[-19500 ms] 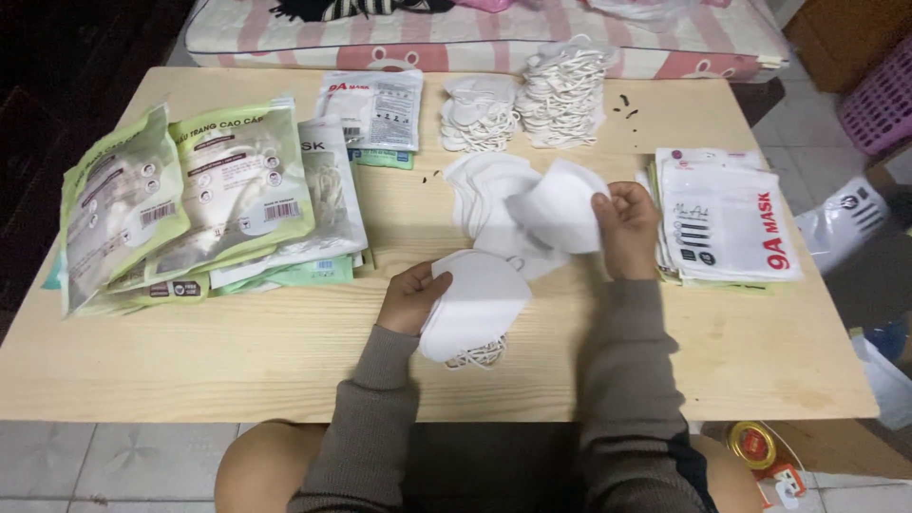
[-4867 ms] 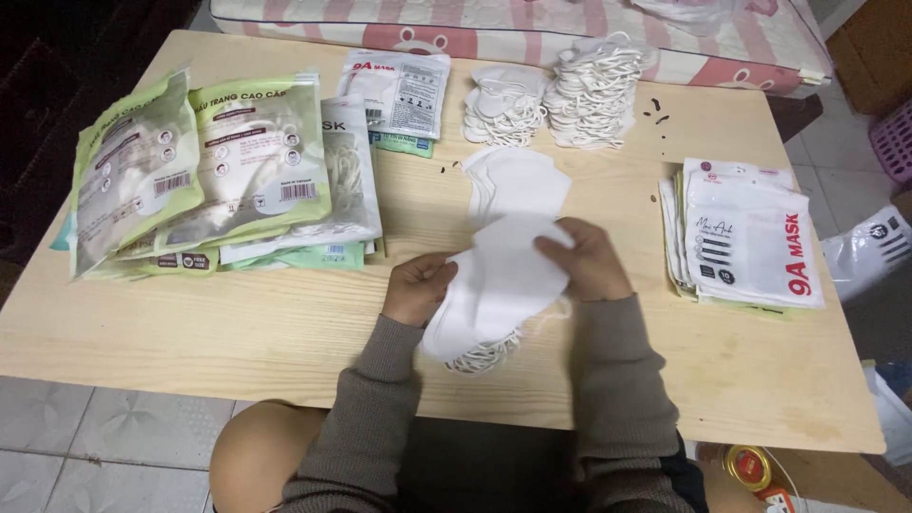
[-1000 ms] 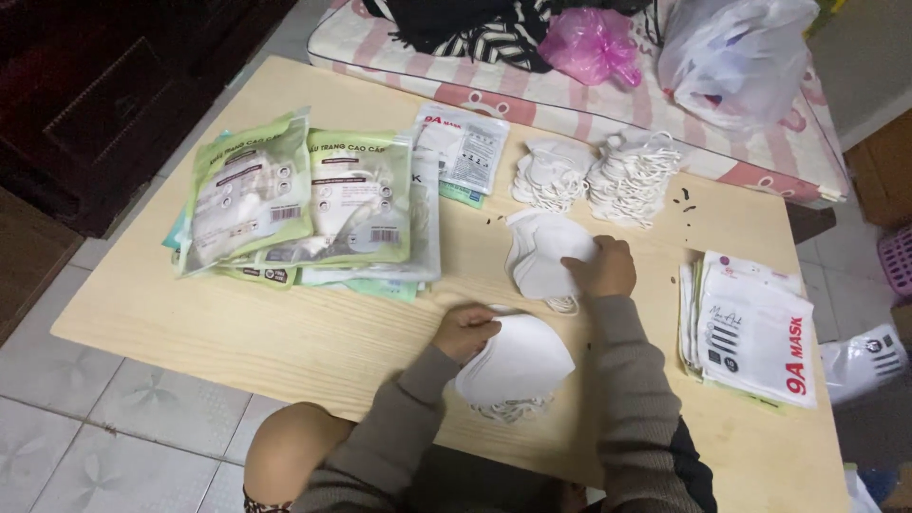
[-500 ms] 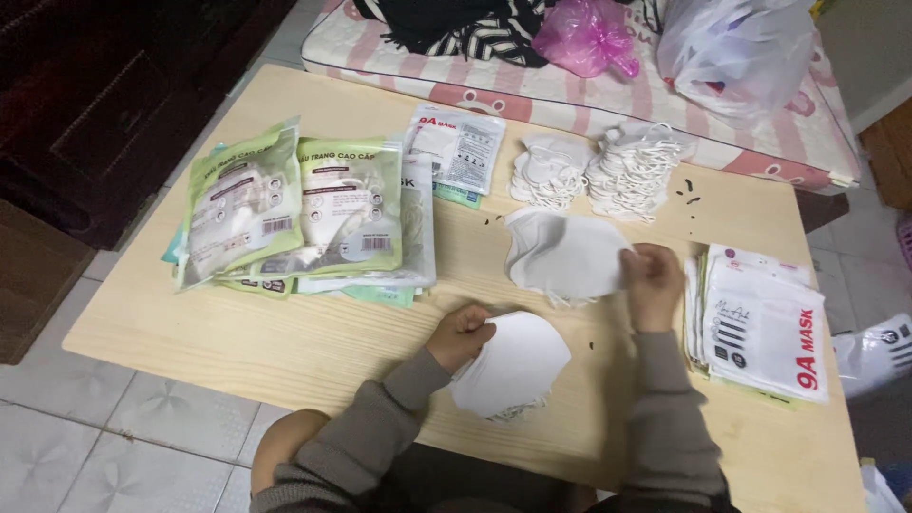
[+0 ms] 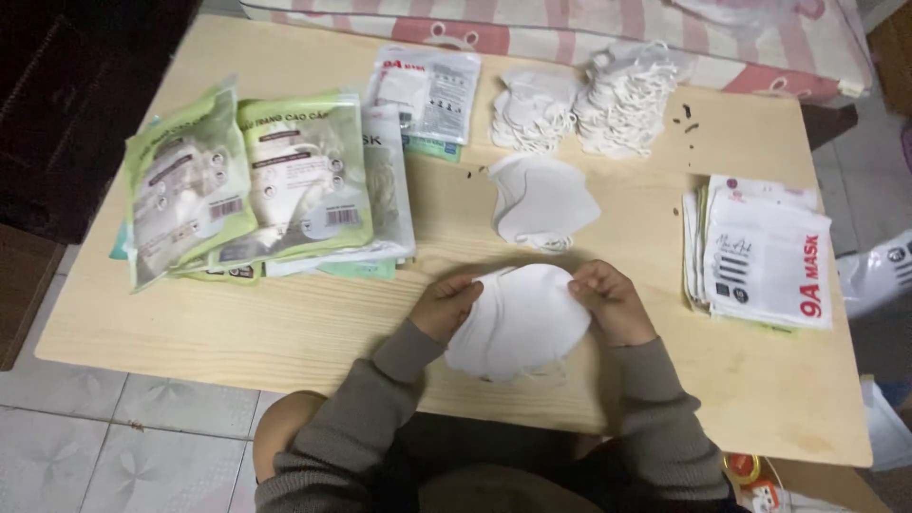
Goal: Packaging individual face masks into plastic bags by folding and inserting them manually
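Observation:
Both my hands hold a small stack of white face masks (image 5: pixel 518 323) at the near edge of the light wooden table (image 5: pixel 237 323). My left hand (image 5: pixel 446 304) grips the stack's left edge and my right hand (image 5: pixel 608 299) grips its right edge. Just beyond lies a second small pile of white masks (image 5: pixel 541 201), flat on the table and apart from my hands.
Green and white packaged mask packs (image 5: pixel 266 185) are piled at the left. A white pack (image 5: pixel 427 95) and two heaps of loose masks (image 5: pixel 589 100) lie at the far edge. White empty pouches (image 5: pixel 765 256) are stacked at the right. A striped mattress (image 5: pixel 570 24) lies behind the table.
My right hand has come back from the far pile to the near stack, and both hands now hold it. The camera view has moved closer over the table.

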